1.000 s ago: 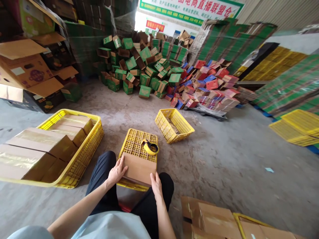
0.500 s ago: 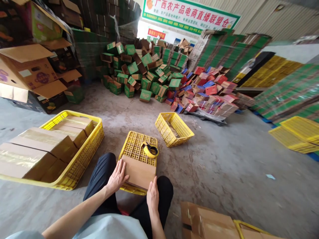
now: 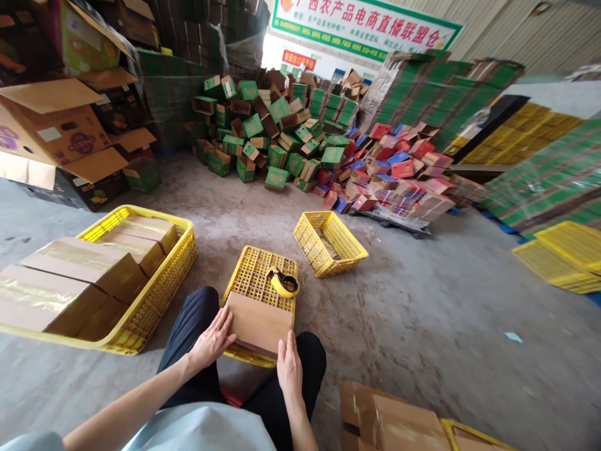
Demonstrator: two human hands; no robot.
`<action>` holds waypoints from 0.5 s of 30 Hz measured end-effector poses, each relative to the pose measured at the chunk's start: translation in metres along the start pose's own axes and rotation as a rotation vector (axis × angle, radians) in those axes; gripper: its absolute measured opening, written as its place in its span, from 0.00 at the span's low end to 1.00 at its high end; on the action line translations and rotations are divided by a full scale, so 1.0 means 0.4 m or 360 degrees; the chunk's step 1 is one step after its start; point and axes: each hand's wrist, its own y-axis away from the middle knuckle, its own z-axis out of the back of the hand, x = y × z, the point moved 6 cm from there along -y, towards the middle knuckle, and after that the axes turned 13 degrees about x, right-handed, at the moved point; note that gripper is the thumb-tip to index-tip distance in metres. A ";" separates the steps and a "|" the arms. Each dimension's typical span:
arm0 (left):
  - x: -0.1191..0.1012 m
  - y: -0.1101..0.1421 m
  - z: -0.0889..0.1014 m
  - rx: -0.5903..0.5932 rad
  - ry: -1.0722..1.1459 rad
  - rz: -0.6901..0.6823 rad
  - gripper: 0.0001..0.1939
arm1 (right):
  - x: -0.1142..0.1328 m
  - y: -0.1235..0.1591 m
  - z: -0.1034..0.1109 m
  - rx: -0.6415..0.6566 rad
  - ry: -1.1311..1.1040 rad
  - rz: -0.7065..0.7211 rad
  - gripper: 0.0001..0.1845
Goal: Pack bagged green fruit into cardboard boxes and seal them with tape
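A small plain cardboard box [image 3: 260, 321] lies on an upturned yellow plastic crate [image 3: 253, 269] between my knees. My left hand [image 3: 213, 338] is at its left end, fingers stretched along the edge and thumb near the front. At the right end, my right hand [image 3: 289, 366] presses its fingers and thumb against the side and near corner. Together the hands hold the box from both ends. Behind the box, a yellow tape dispenser [image 3: 284, 285] with a black ring rests on the crate. The undersides of both hands are hidden.
To the left stands a large yellow crate [image 3: 188, 263] of taped cardboard boxes [image 3: 42, 294]. A smaller yellow basket [image 3: 347, 254] sits ahead on the concrete floor. Flat cardboard [image 3: 408, 419] lies at lower right. Heaps of green boxes [image 3: 277, 178] and red-blue boxes [image 3: 401, 169] lie farther back.
My left hand has shifted slightly left and down along the box's end. My right hand stays at the right end. The view has turned a little; the tape dispenser stays put on the crate.
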 end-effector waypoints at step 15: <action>0.042 -0.158 0.006 0.0120 0.0787 0.0503 0.40 | -0.001 -0.151 0.046 0.0374 -0.0462 -0.0513 0.49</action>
